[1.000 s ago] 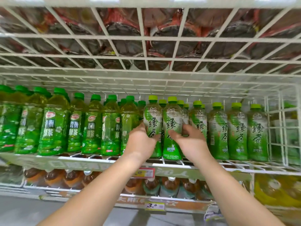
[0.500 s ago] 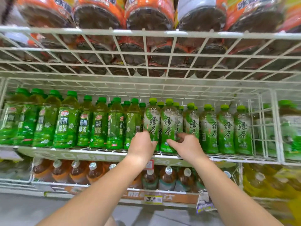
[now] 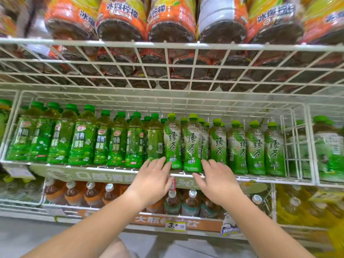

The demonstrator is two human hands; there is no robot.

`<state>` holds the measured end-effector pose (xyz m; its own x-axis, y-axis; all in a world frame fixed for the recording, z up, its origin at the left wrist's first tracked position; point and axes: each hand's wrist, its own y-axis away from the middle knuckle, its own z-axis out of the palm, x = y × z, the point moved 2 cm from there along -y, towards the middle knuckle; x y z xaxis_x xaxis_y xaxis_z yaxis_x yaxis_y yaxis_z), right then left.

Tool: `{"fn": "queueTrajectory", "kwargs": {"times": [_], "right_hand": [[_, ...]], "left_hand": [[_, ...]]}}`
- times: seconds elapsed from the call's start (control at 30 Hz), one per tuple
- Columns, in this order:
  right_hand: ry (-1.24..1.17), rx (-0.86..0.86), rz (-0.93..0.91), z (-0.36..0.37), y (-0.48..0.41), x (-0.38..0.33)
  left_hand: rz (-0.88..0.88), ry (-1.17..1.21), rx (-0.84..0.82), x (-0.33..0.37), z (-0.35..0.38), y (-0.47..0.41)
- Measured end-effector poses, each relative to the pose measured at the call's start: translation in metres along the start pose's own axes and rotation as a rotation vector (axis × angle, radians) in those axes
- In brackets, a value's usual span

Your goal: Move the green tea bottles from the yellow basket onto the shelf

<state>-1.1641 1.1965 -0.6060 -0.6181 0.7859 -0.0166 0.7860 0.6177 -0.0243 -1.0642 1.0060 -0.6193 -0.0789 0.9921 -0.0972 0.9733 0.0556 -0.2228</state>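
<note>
Two hands show in the lower middle: one left hand (image 3: 152,183) and one right hand (image 3: 218,185). Six light-capped green tea bottles (image 3: 255,148) stand in the front row, middle to right. Eight dark-capped green bottles (image 3: 81,140) stand in front on the left. Up top, I can count five orange bottles (image 3: 121,13) and one white bottle (image 3: 221,15). One yellow price tag (image 3: 175,225) hangs low.

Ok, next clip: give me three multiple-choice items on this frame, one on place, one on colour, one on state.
1. The white-labelled green tea bottles stand: A in a basket, B on the wire shelf, C on the floor.
2. Their caps are: A red, B white, C light green.
3. The left hand and right hand are: A open, B gripping bottles, C out of view.
Key: B, bottle bases sit on the shelf; C, caps plainly light green; A, fingers straight, round nothing.
</note>
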Motion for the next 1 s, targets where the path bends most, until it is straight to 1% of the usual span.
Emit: {"fn": "queueTrajectory", "kwargs": {"times": [0.13,0.23,0.37,0.43,0.53,0.6,0.73,1.0], "right_hand": [[0.066,0.062,-0.021,0.018,0.01,0.001],[0.07,0.097,-0.018,0.03,0.014,0.001],[0.061,0.055,-0.023,0.031,0.019,0.001],[0.063,-0.008,-0.022,0.02,0.024,-0.001],[0.085,-0.147,-0.043,-0.005,0.039,-0.002],[0.073,-0.208,-0.044,-0.026,0.049,-0.003],[0.076,-0.264,-0.025,-0.079,0.073,-0.008],[-0.017,-0.303,0.014,-0.216,0.13,-0.02]], "left_hand": [[0.014,-0.046,-0.049,0.004,0.01,0.01],[0.022,-0.072,-0.083,0.01,0.017,0.014],[-0.008,-0.057,-0.15,0.018,0.012,0.021],[-0.014,-0.058,-0.211,0.021,-0.003,0.025],[-0.013,-0.069,-0.265,0.026,-0.037,0.029],[-0.013,-0.062,-0.33,0.026,-0.062,0.03],[-0.02,-0.034,-0.419,0.029,-0.116,0.035],[0.002,0.021,-0.524,0.036,-0.253,0.048]]}}
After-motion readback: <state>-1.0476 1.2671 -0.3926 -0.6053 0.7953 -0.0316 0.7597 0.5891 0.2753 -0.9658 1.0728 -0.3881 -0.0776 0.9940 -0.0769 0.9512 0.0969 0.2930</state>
